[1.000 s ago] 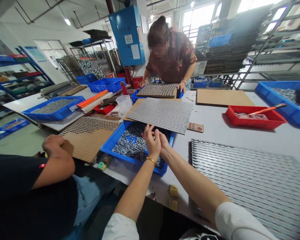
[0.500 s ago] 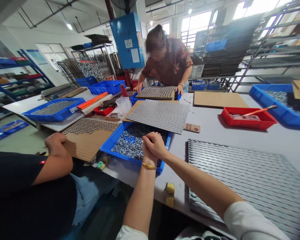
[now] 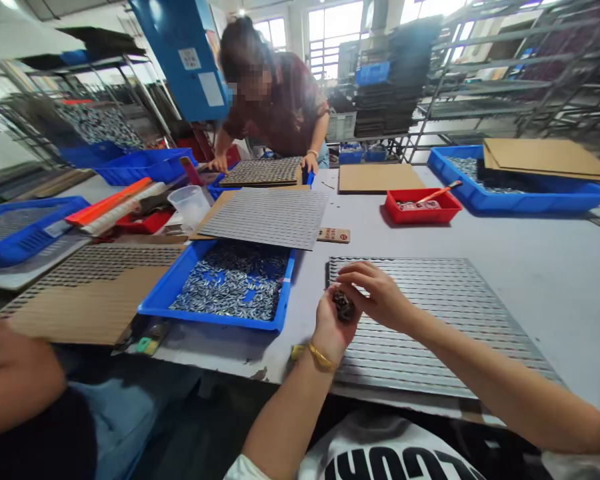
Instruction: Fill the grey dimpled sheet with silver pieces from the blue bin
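My left hand [image 3: 331,328], with a gold bracelet at the wrist, is cupped around a handful of small dark, shiny metal pieces [image 3: 343,307]. Over its top curls my right hand [image 3: 380,293], fingers bent together and touching the left; whatever its fingertips hold is hidden. Both hands are above the left part of a grey ridged panel [image 3: 430,320] lined with rows of slots. To their left stands a blue tray [image 3: 210,319] with many loose pieces of similar look.
A grey slotted sheet [image 3: 270,217] overlaps the blue tray's back edge. Left of it lies a brown board [image 3: 90,307], partly filled, beside a co-worker's arm [image 3: 15,360]. Across the table another person leans over a panel [image 3: 263,171]. A red tray [image 3: 423,212] stands behind my panel.
My hands have moved right, from above the blue tray to above the grey panel. The handful of metal pieces now shows in the left one. The view has turned right.
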### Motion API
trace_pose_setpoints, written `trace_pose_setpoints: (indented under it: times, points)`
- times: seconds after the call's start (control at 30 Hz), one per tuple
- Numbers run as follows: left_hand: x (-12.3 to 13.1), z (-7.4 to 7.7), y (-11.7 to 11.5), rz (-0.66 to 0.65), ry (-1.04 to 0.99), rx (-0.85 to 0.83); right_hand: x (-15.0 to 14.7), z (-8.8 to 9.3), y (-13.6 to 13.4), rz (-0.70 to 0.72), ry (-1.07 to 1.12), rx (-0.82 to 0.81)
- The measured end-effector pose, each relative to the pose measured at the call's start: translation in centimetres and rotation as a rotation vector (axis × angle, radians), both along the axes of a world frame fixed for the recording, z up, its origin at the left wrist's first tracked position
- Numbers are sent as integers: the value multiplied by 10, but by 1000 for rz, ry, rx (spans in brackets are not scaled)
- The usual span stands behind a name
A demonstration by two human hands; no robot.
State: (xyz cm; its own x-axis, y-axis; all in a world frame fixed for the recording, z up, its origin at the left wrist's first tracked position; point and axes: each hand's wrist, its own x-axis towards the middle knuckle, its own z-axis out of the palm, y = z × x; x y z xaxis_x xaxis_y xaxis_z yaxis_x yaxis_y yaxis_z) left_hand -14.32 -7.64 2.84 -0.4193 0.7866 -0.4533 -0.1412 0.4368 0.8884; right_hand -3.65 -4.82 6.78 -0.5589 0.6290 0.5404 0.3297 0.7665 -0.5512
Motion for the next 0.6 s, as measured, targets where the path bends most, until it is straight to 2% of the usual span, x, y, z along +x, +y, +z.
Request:
trace_pose_setpoints:
  times: [0.07, 0.13, 0.2, 0.33, 0.47, 0.53, 0.6]
  points:
    - [22, 0, -2, -73, -370, -11, 41, -11, 3, -93, -71, -66]
    - [45, 0, -2, -153, -512, -37, 73, -22, 4, -143, -148, -183]
    - [68, -2, 1, -175, -636, -63, 95, -31, 4, -174, -176, -315]
    - [103, -7, 11, -140, -737, -96, 119, -41, 11, -244, -118, -537]
    - [119, -10, 31, -119, -789, -114, 139, -49, 26, -209, 100, -735]
    - [118, -8, 43, -129, -829, -134, 153, -56, 36, -222, 167, -740]
    - [111, -3, 56, -148, -879, -160, 169, -64, 45, -302, 119, -650]
